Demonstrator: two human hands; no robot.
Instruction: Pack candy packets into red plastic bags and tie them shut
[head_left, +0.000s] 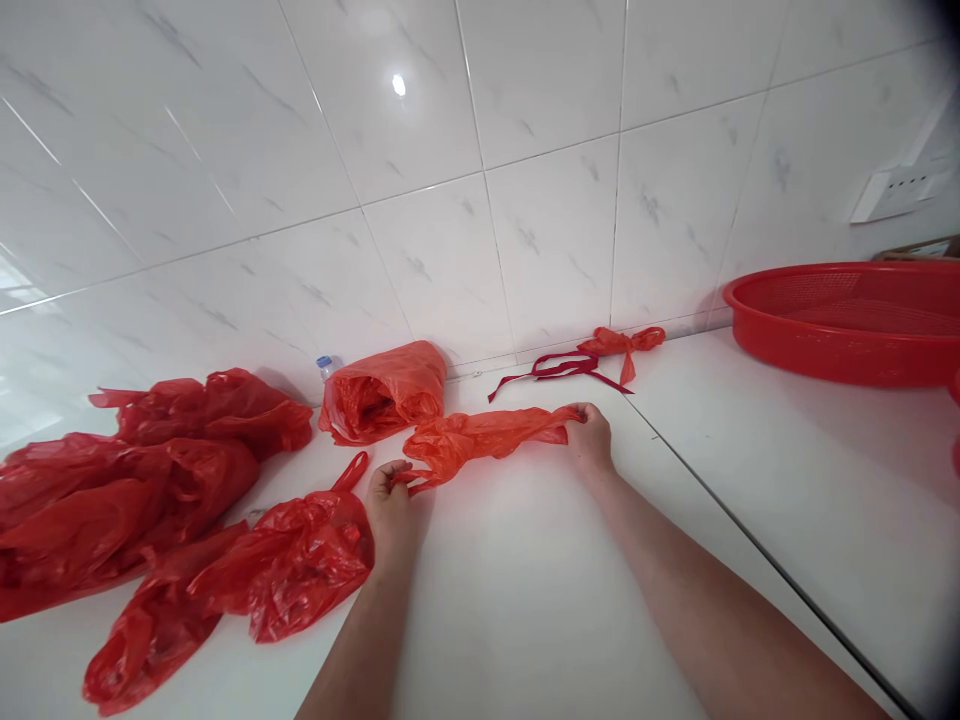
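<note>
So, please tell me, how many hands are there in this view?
2. The left hand holds the left end of the stretched red bag, and the right hand holds its right end. Both are fully above the white surface; I see no others.

One head-worn camera looks forward and down, at arm's length, over the smooth white table (pixel 510 600) toward the glossy, grey-veined white tiled wall (pixel 555 80) behind it.
</note>
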